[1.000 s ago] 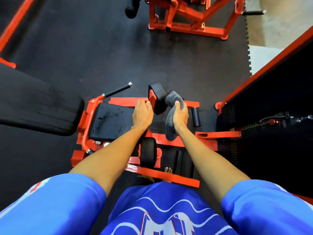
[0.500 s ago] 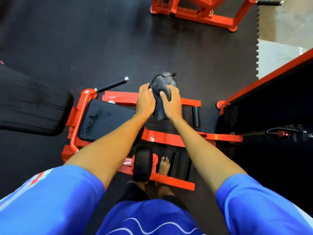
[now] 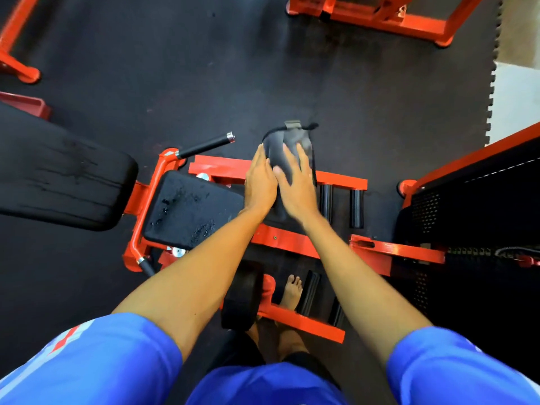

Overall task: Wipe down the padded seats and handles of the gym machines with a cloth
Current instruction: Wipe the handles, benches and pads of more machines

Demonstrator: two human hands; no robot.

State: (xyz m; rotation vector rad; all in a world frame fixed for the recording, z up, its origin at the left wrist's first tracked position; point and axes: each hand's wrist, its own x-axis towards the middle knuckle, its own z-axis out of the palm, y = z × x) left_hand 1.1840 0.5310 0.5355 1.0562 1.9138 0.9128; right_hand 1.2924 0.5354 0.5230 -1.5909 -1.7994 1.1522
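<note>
Dark rubber floor [image 3: 204,68]; toothed edge at right meets paler flooring [image 3: 517,97]. Centre: orange machine frame [image 3: 289,242] standing on it. Top: second frame [image 3: 388,19]. Lower centre: bare foot [image 3: 292,290], apparently on the floor.

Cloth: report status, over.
Fingers straight: left hand at edge of cloth, right hand pressing on it. Cloth draped over pad. Nothing in the way.

black floor mat [image 3: 175,68], bare foot [image 3: 292,290]
</note>
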